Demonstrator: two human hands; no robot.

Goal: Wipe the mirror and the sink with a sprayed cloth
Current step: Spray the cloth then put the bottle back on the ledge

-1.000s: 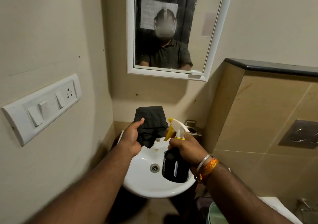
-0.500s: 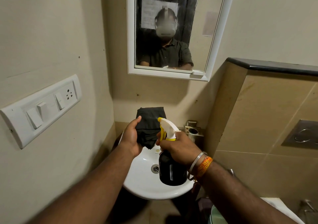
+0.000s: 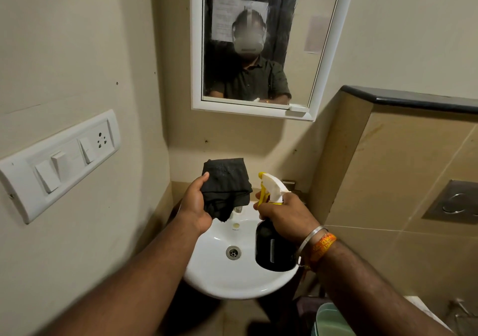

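My left hand (image 3: 195, 206) grips a folded black cloth (image 3: 226, 185) and holds it up above the back of the white sink (image 3: 214, 273). Small droplets dot the cloth's upper part. My right hand (image 3: 284, 215) grips the neck of a black spray bottle (image 3: 271, 250) with a white and yellow trigger head (image 3: 271, 187). Its nozzle points left at the cloth, a short gap away. The white-framed mirror (image 3: 297, 59) hangs on the wall above the sink and reflects a person in a dark shirt.
A white switch panel (image 3: 59, 165) sticks out from the left wall. A tiled partition with a dark ledge (image 3: 413, 100) and a metal flush plate (image 3: 452, 202) stands at the right. A pale green bin (image 3: 331, 320) sits at the lower right.
The spray bottle has turned and moved left, so its nozzle now faces the cloth. My left hand has kept the cloth raised; droplets now show on it.
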